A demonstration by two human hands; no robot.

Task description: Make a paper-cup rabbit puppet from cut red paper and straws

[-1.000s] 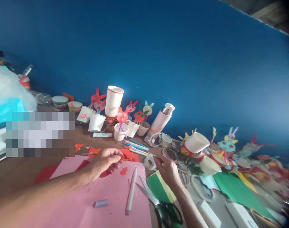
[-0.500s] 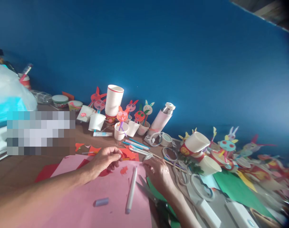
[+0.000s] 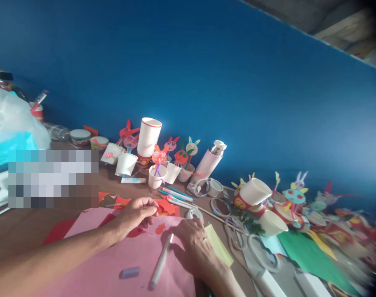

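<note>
My left hand (image 3: 141, 212) hovers over the upper part of a pink sheet (image 3: 98, 264), thumb and forefinger pinched together; anything between them is too small to make out. Palm down at the sheet's right side is my right hand (image 3: 192, 243), fingers reaching left and tips partly hidden. Close by its fingers lies an uncapped white marker (image 3: 161, 262), slanting across the sheet. A purplish marker cap (image 3: 130, 272) rests to the left of it. Between the hands sits a small orange-red paper scrap (image 3: 160, 229). Yellow paper (image 3: 220, 247) shows beside my right wrist.
Behind the hands are orange-red scraps (image 3: 168, 206), a utility knife (image 3: 180, 202) and a tape roll (image 3: 195, 214). Paper cups (image 3: 157, 177) with rabbit figures and a flask (image 3: 209, 161) line the blue wall. Cables (image 3: 237, 231) and green paper (image 3: 311, 255) lie right.
My right hand has shifted left over the pink sheet. The marker has slid left and tilted more. Yellow paper now shows beside that hand, and the scissors are hidden. My left hand stays pinched.
</note>
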